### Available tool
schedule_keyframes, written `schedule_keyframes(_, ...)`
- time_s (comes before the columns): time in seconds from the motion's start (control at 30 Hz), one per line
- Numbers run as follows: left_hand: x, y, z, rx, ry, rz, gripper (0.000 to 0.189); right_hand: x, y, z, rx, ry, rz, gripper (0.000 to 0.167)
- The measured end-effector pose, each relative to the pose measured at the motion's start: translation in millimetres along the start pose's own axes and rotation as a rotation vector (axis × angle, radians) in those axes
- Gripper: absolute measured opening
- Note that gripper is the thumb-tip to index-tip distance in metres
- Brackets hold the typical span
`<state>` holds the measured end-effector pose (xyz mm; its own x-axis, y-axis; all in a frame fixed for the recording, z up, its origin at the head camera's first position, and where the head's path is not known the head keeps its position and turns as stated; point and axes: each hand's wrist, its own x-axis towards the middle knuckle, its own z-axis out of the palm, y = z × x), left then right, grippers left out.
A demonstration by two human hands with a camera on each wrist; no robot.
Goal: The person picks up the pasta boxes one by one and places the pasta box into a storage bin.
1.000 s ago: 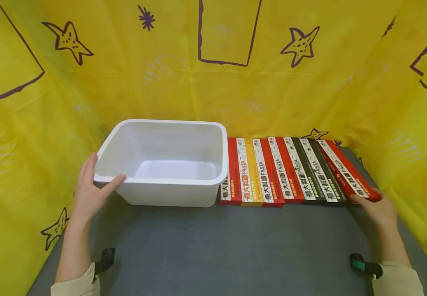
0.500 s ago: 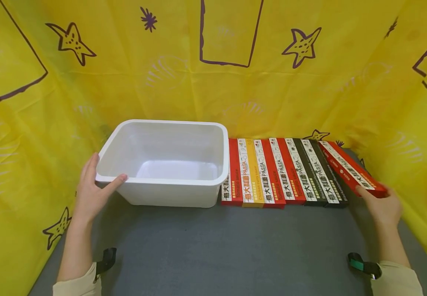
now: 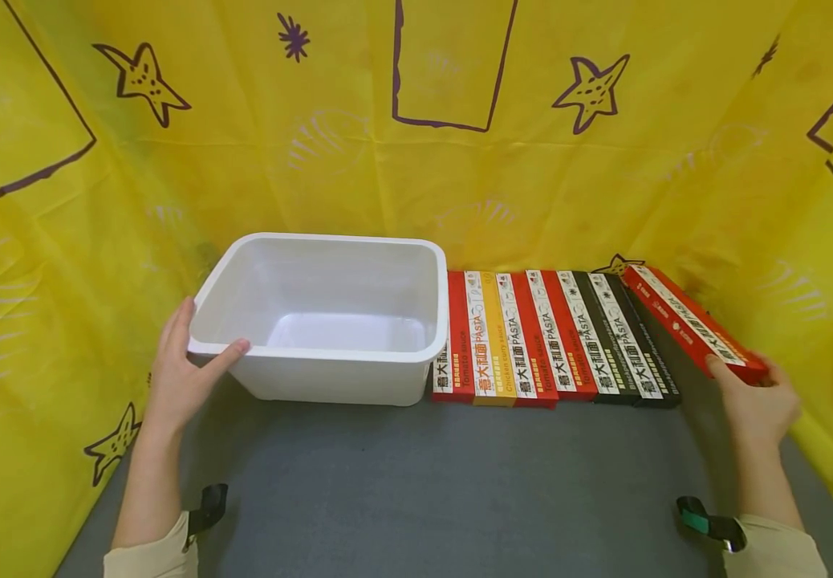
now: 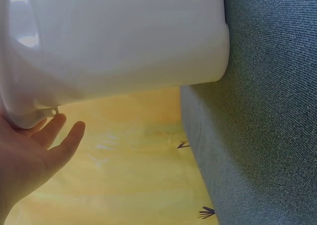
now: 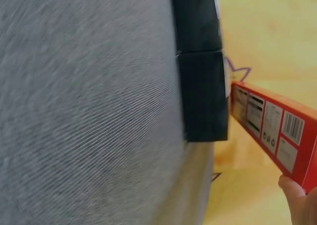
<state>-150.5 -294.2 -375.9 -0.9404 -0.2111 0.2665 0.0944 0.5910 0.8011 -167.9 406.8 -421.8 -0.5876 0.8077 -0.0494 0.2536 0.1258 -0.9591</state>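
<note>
A white plastic tub (image 3: 330, 377) stands at left centre, its inside bare. My left hand (image 3: 180, 373) holds its near left corner, thumb over the front rim and the other fingers along the left side; the left wrist view shows fingertips (image 4: 74, 133) below the lip. At far right my right hand (image 3: 757, 397) grips the near end of a red pasta box (image 3: 691, 321). That box is tilted and raised off the table. In the right wrist view, the thumb (image 5: 291, 188) presses its lower edge, with the barcode side showing; the other fingers are mostly hidden.
Several pasta boxes lie side by side right of the tub: red ones (image 3: 462, 377), a yellow one (image 3: 505, 385) and black ones (image 3: 615, 381). The grey table (image 3: 424, 490) stretches in front. Yellow patterned cloth (image 3: 445, 185) encloses the back and sides.
The red box has been lifted off the table at the row's right end and carried rightward by my right hand, away from the black boxes. My left hand has stayed on the tub.
</note>
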Motion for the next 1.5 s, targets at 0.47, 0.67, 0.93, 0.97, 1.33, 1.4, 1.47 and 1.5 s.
schedule_keyframes(0.47,-0.8,2.2,-0.8,0.004,-0.011,-0.008,0.096,-30.0,-44.6,13.0,0.475,-0.137,0.018,0.048)
schedule_keyframes(0.67,-0.5,1.0,-0.7,0.002,-0.003,-0.004,0.096,-47.4,-59.6,26.6,0.573,-0.243,-0.052,0.045)
schedule_keyframes(0.93,0.3,0.9,2.0,-0.02,0.013,-0.002,0.095,-67.5,-74.8,39.6,0.656,-0.36,-0.143,0.046)
schedule_keyframes(0.97,0.5,0.9,2.3,-0.023,0.014,-0.002,0.095,-69.9,-76.4,40.9,0.666,-0.377,-0.153,0.046)
schedule_keyframes(1.33,0.1,0.6,0.7,-0.015,0.011,-0.016,0.094,-97.1,-94.8,52.8,0.771,-0.596,-0.256,0.045)
schedule_keyframes(1.4,-0.1,0.6,0.7,-0.018,0.011,-0.018,0.094,-101.4,-98.0,54.1,0.783,-0.631,-0.267,0.045)
schedule_keyframes(1.47,0.0,0.6,1.0,-0.023,0.012,-0.017,0.093,-105.3,-101.4,55.5,0.789,-0.667,-0.271,0.044)
schedule_keyframes(1.5,0.1,0.7,1.2,-0.027,0.012,-0.016,0.093,-107.1,-103.1,56.5,0.784,-0.682,-0.279,0.044)
